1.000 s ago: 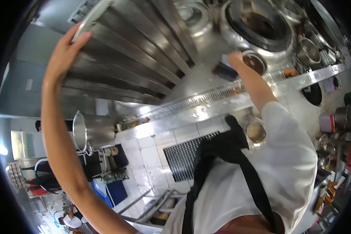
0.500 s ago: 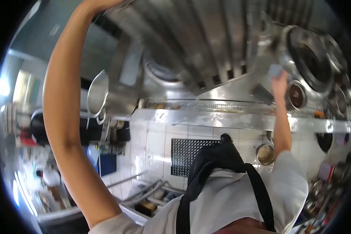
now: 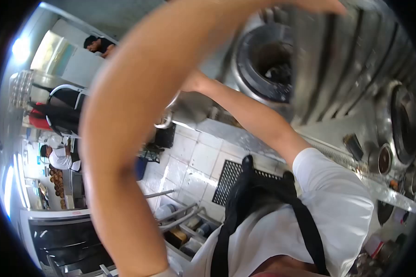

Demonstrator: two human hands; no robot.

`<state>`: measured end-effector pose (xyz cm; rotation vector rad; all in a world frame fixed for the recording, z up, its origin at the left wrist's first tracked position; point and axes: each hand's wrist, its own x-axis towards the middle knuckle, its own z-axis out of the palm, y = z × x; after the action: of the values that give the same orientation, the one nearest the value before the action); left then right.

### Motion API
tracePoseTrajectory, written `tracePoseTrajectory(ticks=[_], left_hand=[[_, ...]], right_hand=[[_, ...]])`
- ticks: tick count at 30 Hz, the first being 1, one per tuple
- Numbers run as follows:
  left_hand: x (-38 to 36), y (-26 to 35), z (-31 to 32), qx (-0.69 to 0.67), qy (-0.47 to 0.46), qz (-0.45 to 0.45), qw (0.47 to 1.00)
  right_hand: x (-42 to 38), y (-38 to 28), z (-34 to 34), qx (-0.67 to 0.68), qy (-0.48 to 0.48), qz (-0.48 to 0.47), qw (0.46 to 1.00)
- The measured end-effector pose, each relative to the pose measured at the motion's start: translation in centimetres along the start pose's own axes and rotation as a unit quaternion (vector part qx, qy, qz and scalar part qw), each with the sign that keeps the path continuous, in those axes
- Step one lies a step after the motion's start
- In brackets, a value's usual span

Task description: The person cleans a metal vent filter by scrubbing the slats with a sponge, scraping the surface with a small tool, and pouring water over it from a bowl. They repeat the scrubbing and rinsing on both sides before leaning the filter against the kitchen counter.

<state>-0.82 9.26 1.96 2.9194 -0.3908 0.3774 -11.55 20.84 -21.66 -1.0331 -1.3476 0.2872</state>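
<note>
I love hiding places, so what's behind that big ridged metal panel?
Past the left edge of the panel, a round burner peeks out. The panel covers the rest, so that can't be seen.

Lights point(image 3: 21, 50) glare at left; metal panels point(image 3: 339, 64) blur.

My left arm point(image 3: 120, 120) across my right arm point(image 3: 254, 113), big metal sheet point(image 3: 342, 64) partly blocking the burner point(image 3: 249, 55), open room above floor point(image 3: 203, 157)
</note>
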Motion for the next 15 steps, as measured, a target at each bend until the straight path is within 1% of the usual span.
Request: tracePoseTrajectory(ticks=[1, 3, 5, 6, 7, 9, 10, 11, 13, 14, 15], left_hand=[[0.4, -0.2, 0.2, 0.001, 0.008, -0.018, 1.0], [-0.6, 0.7, 1.3, 0.007, 0.028, -0.055, 0.998], [-1.2, 1.9, 1.7, 0.011, 0.036, -0.078, 0.996], [-1.3, 1.7, 1.5, 0.006, 0.029, -0.031, 0.999], [-1.5, 2.1, 1.1, 0.011, 0.016, -0.04, 0.999], [-0.4, 1.8, 2.0, -0.008, 0.008, -0.008, 1.0], [-0.5, 2.4, 1.8, 0.013, -0.004, -0.004, 1.0], [-1.2, 2.6, 1.3, 0.053, -0.023, 0.035, 0.998], [-0.3, 3.3, 2.3, 0.018, -0.039, 0.02, 0.999], [-0.2, 3.4, 2.6, 0.007, -0.046, 0.033, 0.998], [0.1, 3.8, 2.7, 0.016, -0.018, 0.027, 0.999]], right_hand=[[0.7, 1.5, 1.6, -0.022, 0.007, 0.001, 1.0], [-0.4, 5.6, 3.1, -0.06, 0.01, 0.041, 0.997], [-1.8, 6.6, 5.1, -0.095, 0.014, 0.064, 0.993], [-2.5, 7.5, 5.5, -0.105, 0.014, 0.083, 0.991], [-2.4, 7.6, 6.1, -0.115, 0.012, 0.089, 0.989], [-3.4, 8.5, 6.6, -0.128, 0.015, 0.106, 0.986], [-3.3, 8.6, 6.6, -0.129, 0.015, 0.107, 0.986], [-3.3, 8.6, 6.8, -0.13, 0.016, 0.112, 0.985], [-3.6, 8.8, 6.8, -0.134, 0.016, 0.114, 0.984], [-3.5, 8.9, 6.9, -0.135, 0.019, 0.114, 0.984], [-3.6, 8.8, 6.7, -0.137, 0.022, 0.11, 0.984]])
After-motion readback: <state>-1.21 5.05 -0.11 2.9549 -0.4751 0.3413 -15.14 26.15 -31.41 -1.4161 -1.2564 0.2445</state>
